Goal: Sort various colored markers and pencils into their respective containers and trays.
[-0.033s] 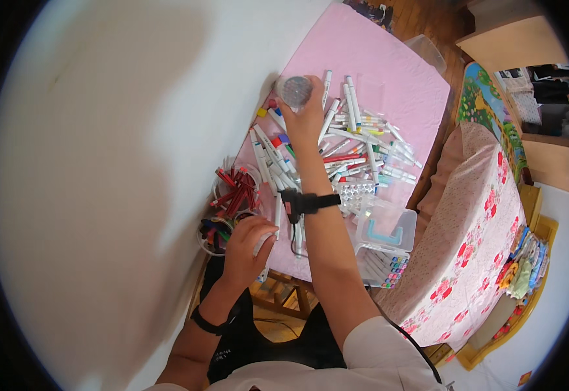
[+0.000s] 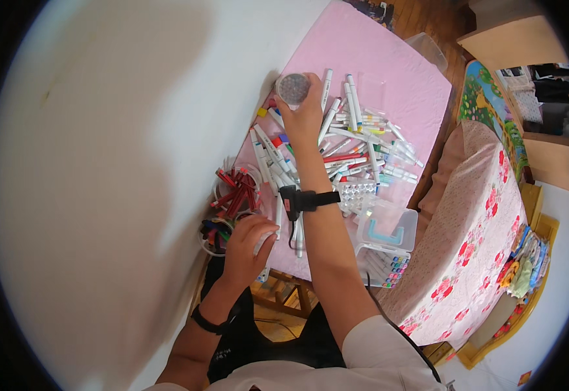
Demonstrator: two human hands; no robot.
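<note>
At the far end of the pink-covered table, my right hand is wrapped round a round clear container with greyish contents I cannot make out. My left hand is curled at the near left edge, its fingers closed round a small pale object mostly hidden by them. Many white markers lie loose in a pile beside and beyond my right forearm. Left of the pile, just beyond my left hand, a round clear tub holds red pens. A second tub holds dark and coloured pens.
An open clear case with markers standing in it sits at the near right, by a clear holder tray. A white wall borders the left side. To the right stands a bed with a flowered cover.
The clear container in my right hand has shifted very slightly and looks sharper. My left hand stays in place.
</note>
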